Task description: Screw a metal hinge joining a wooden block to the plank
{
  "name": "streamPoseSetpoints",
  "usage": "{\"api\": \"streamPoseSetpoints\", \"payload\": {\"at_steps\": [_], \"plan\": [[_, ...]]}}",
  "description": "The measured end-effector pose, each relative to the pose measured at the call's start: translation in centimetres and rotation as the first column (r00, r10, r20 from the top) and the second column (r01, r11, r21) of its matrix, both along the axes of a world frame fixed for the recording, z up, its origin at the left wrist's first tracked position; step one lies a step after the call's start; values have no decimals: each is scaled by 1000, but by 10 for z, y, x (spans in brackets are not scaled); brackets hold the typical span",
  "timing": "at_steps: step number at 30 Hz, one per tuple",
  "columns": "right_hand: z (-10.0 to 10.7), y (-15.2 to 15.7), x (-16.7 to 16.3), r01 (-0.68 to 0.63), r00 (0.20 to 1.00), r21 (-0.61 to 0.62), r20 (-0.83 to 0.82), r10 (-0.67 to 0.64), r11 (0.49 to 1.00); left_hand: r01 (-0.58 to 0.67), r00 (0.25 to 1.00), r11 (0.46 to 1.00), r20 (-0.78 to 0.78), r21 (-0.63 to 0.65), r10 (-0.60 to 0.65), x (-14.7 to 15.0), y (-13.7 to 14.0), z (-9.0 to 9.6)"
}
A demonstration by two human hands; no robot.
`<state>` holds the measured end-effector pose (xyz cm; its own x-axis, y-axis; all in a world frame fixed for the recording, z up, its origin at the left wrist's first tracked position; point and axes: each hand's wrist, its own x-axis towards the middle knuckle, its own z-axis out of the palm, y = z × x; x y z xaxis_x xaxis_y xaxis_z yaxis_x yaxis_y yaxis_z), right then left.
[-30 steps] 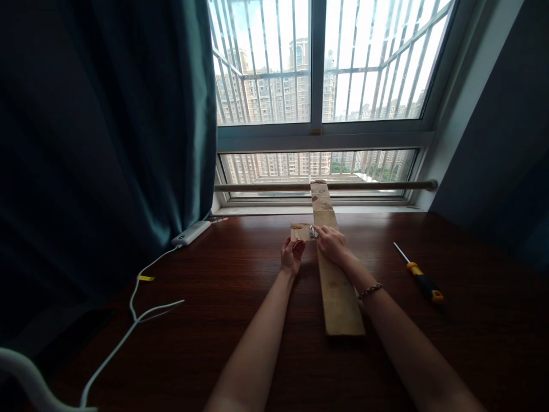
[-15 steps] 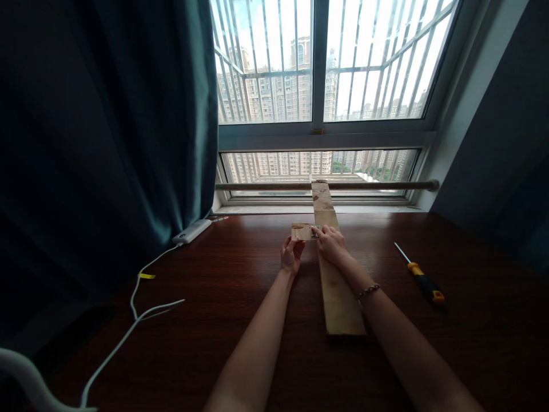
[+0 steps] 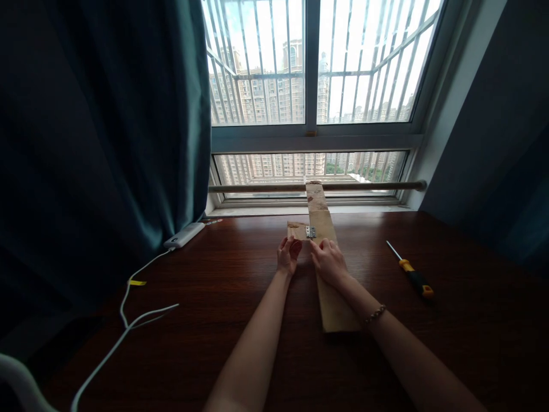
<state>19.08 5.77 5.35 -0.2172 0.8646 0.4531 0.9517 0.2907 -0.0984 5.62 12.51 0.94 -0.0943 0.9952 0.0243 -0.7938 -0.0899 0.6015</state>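
Pinching the near edge of the small wooden piece (image 3: 297,228), the left hand (image 3: 289,256) has its fingers nearly closed. The right hand (image 3: 330,260) is half curled over the long board (image 3: 337,312); whether it grips something, one cannot tell. Just beyond the right fingertips, the nearer ones, lies the metal hinge (image 3: 311,232), at the junction of piece and board. The board's long axis points toward the window (image 3: 311,68). Farther right, a screwdriver (image 3: 412,274) lies on the bench (image 3: 240,269).

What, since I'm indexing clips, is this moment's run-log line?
left hand: touching small board | right hand: over long board | hinge: across both boards | screwdriver: right of boards
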Motion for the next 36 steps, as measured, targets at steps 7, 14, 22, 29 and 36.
{"api": "streamPoseSetpoints", "payload": {"at_steps": [7, 14, 22, 29, 36], "plan": [[1, -2, -1, -6, 1000, -15, 25, 6, 1000, 33, 998, 999, -59, -19, -34, -3, -1, -1], [1, -2, -1, 0, 1000, -14, 24, 0, 1000, -66, 984, 997, -163, 34, 70, 0, -4, 1], [1, -2, -1, -3, 1000, -8, 31, 3, 1000, -166, 929, 982, -320, 91, 187, 11, -9, 5], [-1, 0, -1, 14, 999, -19, 35, -13, 1000, -148, 925, 974, -323, 174, 198, 16, -20, 9], [-1, -1, 0, -2, 1000, 3, 9, 2, 1000, -88, 885, 966, -426, 242, 187, 26, -35, 13]]}}
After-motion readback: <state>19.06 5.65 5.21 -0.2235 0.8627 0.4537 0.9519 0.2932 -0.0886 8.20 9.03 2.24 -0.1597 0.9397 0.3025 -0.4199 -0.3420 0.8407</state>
